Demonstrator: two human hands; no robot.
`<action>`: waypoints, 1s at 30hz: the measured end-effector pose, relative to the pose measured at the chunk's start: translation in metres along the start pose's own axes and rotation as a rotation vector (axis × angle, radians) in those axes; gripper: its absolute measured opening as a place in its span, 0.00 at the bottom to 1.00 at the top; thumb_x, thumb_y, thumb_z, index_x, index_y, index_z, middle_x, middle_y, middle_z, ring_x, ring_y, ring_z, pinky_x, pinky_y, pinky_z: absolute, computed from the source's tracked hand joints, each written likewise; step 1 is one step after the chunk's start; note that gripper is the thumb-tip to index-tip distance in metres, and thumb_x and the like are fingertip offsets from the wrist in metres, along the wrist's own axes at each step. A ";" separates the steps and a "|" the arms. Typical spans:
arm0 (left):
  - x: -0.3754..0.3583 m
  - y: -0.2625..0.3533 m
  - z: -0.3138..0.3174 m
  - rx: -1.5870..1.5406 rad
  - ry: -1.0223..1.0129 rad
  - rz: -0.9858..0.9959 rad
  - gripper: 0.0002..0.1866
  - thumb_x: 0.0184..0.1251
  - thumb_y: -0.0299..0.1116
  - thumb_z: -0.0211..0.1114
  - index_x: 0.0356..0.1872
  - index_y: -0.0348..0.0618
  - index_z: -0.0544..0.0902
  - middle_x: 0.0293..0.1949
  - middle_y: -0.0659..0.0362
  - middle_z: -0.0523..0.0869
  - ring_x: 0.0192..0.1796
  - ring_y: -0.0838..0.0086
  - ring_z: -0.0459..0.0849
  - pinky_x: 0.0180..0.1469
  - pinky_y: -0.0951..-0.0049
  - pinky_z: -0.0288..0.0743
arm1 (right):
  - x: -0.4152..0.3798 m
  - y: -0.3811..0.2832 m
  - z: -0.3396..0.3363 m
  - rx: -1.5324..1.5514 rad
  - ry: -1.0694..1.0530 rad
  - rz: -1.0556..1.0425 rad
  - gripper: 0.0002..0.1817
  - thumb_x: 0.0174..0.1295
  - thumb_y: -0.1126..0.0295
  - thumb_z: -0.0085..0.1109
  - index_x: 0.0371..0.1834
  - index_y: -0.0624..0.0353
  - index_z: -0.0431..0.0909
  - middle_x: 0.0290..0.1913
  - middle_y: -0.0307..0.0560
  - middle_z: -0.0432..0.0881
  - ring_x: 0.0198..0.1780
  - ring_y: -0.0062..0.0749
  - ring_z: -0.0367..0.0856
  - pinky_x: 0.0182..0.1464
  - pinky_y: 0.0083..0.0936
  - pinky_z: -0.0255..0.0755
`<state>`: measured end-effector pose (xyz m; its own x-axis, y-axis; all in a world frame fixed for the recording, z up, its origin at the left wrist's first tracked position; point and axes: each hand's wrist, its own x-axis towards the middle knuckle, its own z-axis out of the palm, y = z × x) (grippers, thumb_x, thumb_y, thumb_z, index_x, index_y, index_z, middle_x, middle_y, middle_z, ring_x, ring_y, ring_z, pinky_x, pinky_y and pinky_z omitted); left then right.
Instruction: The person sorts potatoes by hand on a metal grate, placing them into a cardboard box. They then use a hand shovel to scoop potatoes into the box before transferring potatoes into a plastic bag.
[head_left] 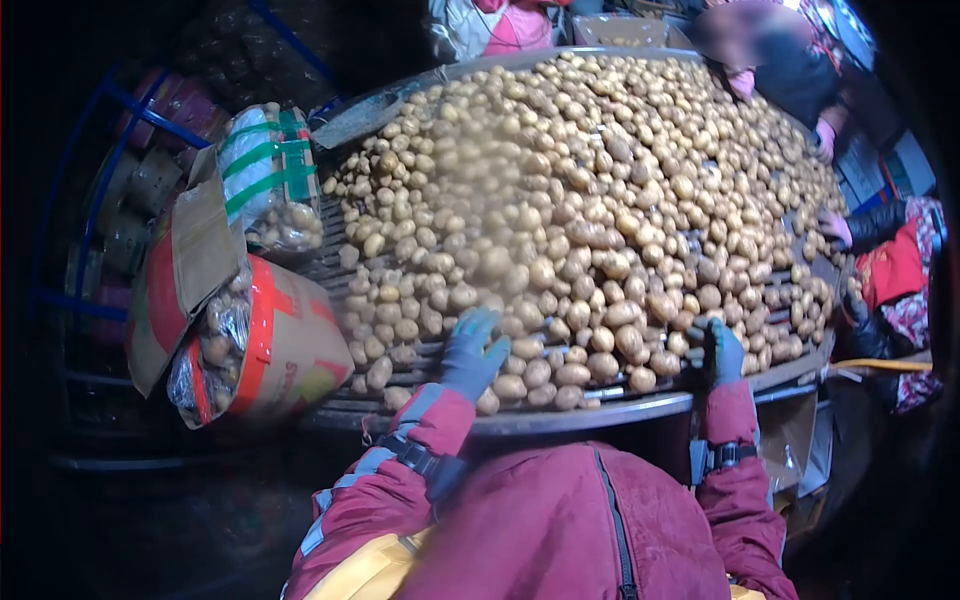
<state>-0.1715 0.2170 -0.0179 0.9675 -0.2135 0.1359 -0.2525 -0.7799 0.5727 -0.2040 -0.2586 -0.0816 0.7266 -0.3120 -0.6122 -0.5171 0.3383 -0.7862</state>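
Observation:
A wide heap of potatoes (600, 200) covers a large slatted table (640, 405) with a metal rim. My left hand (472, 352), in a blue-green glove, lies at the near edge of the heap with its fingers stretched out and thumb apart, touching potatoes and holding none that I can see. Farther right, my right hand (722, 350), in a dark-and-teal glove, rests near the same edge beside several potatoes. Its fingers point left and look apart, with nothing visible in them. A blurred patch hides some potatoes left of the middle.
An open cardboard box (295, 330) with plastic-wrapped potatoes stands at the left rim. Behind it sits a green-taped bag (270, 175) of potatoes. A grey metal chute (355, 122) lies at the far left rim. Co-workers' gloved hands (835, 228) reach in from the right and far side.

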 end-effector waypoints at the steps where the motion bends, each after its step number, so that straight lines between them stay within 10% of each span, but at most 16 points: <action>1: -0.016 0.001 0.000 0.023 0.010 0.006 0.27 0.63 0.38 0.70 0.63 0.41 0.79 0.64 0.45 0.78 0.68 0.49 0.72 0.72 0.53 0.64 | 0.006 0.010 -0.006 0.040 -0.035 -0.043 0.26 0.73 0.44 0.50 0.58 0.54 0.80 0.50 0.48 0.87 0.22 0.27 0.78 0.23 0.24 0.70; 10: -0.124 -0.008 0.008 0.316 -0.038 0.001 0.35 0.64 0.41 0.69 0.70 0.38 0.71 0.70 0.43 0.72 0.72 0.48 0.67 0.75 0.52 0.58 | -0.092 0.019 -0.015 0.278 -0.261 -0.117 0.24 0.76 0.51 0.49 0.57 0.64 0.77 0.44 0.52 0.87 0.24 0.26 0.80 0.20 0.15 0.66; 26: -0.125 -0.026 0.028 0.590 -0.049 0.158 0.24 0.75 0.32 0.53 0.69 0.33 0.71 0.69 0.43 0.73 0.73 0.52 0.68 0.76 0.56 0.58 | -0.268 0.119 -0.132 0.277 0.145 0.106 0.19 0.75 0.56 0.48 0.46 0.59 0.85 0.28 0.44 0.84 0.18 0.20 0.75 0.18 0.14 0.65; 30: -0.122 -0.045 0.025 0.596 -0.085 0.118 0.27 0.78 0.33 0.50 0.75 0.37 0.65 0.74 0.46 0.68 0.75 0.53 0.66 0.76 0.57 0.57 | -0.315 0.148 -0.146 0.198 0.125 0.137 0.23 0.73 0.52 0.48 0.48 0.59 0.85 0.32 0.53 0.87 0.21 0.32 0.83 0.21 0.20 0.75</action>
<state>-0.2789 0.2632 -0.0807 0.9338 -0.3456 0.0923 -0.3473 -0.9377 0.0031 -0.5755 -0.2395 -0.0178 0.5881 -0.3545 -0.7270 -0.4990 0.5483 -0.6711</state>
